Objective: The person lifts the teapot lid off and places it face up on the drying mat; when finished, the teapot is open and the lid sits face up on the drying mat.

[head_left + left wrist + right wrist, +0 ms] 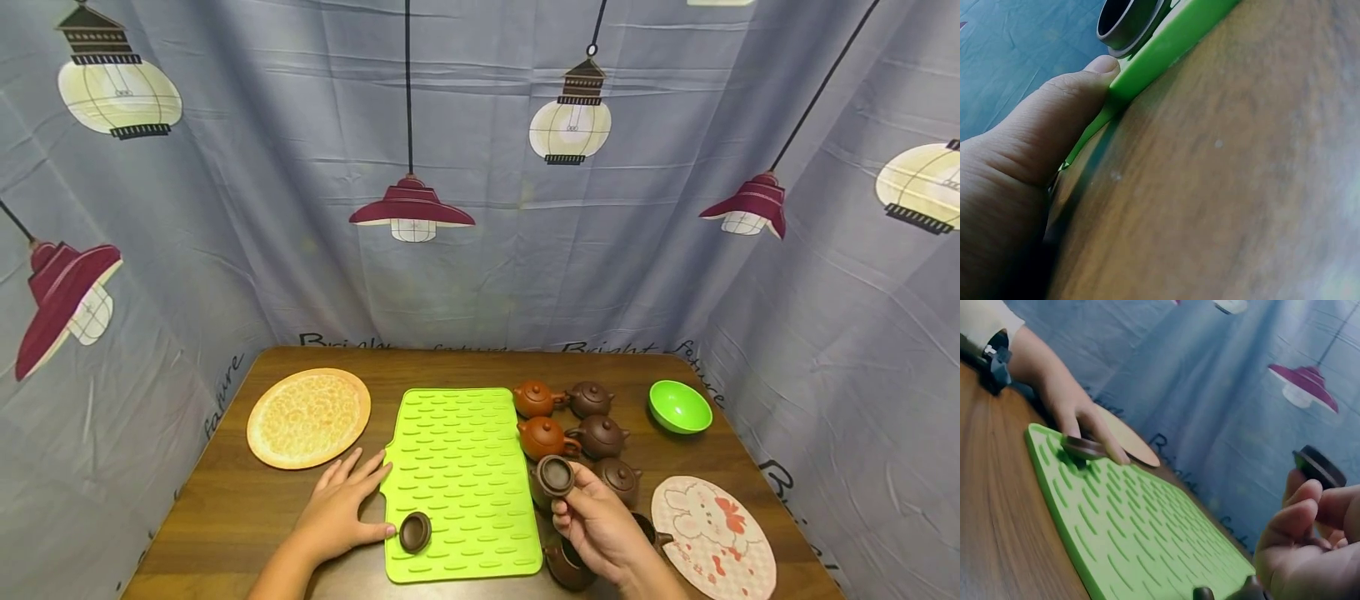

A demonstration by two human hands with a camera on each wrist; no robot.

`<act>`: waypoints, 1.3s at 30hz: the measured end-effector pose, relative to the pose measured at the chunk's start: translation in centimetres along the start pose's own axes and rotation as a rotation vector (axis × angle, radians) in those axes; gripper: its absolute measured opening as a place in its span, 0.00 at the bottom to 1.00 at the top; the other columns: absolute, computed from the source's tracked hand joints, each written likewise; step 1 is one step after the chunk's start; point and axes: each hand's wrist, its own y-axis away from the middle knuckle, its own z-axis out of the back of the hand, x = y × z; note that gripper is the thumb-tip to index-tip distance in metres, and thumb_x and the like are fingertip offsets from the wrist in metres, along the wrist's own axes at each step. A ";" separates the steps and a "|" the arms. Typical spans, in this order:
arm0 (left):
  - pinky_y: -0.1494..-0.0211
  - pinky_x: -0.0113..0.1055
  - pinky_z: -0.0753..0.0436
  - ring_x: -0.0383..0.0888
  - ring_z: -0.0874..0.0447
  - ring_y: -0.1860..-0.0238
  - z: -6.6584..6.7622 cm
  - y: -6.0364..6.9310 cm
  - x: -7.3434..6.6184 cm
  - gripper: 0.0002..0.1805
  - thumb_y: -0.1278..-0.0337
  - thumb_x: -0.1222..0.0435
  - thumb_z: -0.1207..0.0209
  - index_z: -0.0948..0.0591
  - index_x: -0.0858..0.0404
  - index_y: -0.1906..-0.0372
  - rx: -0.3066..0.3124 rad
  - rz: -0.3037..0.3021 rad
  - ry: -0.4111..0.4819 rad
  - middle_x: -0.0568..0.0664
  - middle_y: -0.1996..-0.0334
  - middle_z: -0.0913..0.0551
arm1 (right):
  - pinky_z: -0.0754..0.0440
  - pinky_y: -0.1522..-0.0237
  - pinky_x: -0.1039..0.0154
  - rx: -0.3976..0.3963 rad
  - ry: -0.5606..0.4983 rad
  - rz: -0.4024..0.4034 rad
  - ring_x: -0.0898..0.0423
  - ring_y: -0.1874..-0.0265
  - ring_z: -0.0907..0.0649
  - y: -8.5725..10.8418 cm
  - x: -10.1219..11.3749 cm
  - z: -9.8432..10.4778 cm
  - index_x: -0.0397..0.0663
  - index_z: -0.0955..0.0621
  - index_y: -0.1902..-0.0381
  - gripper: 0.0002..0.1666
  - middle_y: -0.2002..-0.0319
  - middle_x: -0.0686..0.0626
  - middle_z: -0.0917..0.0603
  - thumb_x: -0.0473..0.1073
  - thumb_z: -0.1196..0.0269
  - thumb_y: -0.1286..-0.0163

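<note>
My right hand (pixel 603 529) pinches a dark brown teapot lid (pixel 557 476), its hollow underside facing the head camera. Behind that lid a dark teapot (pixel 542 497) is partly hidden. With fingers spread, my left hand (pixel 337 512) rests at the left edge of the green ridged mat (pixel 465 467). A second dark lid (pixel 415 532) lies hollow side up on the mat, close to the left thumb. In the left wrist view, the thumb (pixel 1063 103) touches the mat's rim (pixel 1141 75) just below this lid (pixel 1135 28). An open-topped dark teapot (pixel 566 571) stands by the right wrist.
Right of the mat stand orange-brown teapots (pixel 542 437) and several dark ones (pixel 602 436). Another open-topped teapot (pixel 647 527) is half behind the right hand. Farther right are a green bowl (pixel 680 407) and a rabbit-print round mat (pixel 723 546); a pizza-print mat (pixel 309 418) lies far left.
</note>
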 end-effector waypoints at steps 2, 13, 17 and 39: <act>0.18 0.66 0.58 0.58 0.54 0.15 0.0 -0.1 0.0 0.62 0.61 0.17 0.41 0.31 0.46 0.20 -0.003 0.000 -0.004 0.40 0.17 0.41 | 0.25 0.65 0.76 -0.040 0.041 -0.038 0.68 0.67 0.24 -0.4 -0.1 -0.6 0.61 0.23 0.45 0.09 0.55 0.59 0.20 0.43 0.48 0.15; 0.18 0.67 0.59 0.60 0.54 0.15 -0.5 0.5 -0.3 0.62 0.62 0.18 0.40 0.31 0.47 0.21 0.009 0.015 0.017 0.42 0.17 0.41 | 0.21 0.68 0.74 -0.103 0.266 -0.174 0.64 0.68 0.24 -2.6 -1.9 -3.7 0.41 0.27 0.38 0.19 0.59 0.50 0.20 0.43 0.39 0.20; 0.18 0.67 0.58 0.60 0.54 0.15 -0.7 0.3 -0.3 0.62 0.61 0.18 0.41 0.31 0.48 0.21 -0.005 0.005 0.009 0.42 0.17 0.41 | 0.21 0.71 0.73 -0.102 0.349 -0.176 0.62 0.71 0.24 -3.5 -2.7 -4.5 0.37 0.26 0.38 0.17 0.64 0.50 0.19 0.37 0.43 0.20; 0.18 0.66 0.57 0.60 0.54 0.15 0.2 0.1 -0.3 0.61 0.59 0.19 0.39 0.31 0.47 0.20 -0.008 0.000 0.011 0.42 0.17 0.40 | 0.36 0.86 0.67 -0.073 1.037 -0.239 0.58 0.87 0.32 -5.7 -4.5 -6.2 0.47 0.20 0.59 0.10 0.80 0.47 0.21 0.30 0.46 0.22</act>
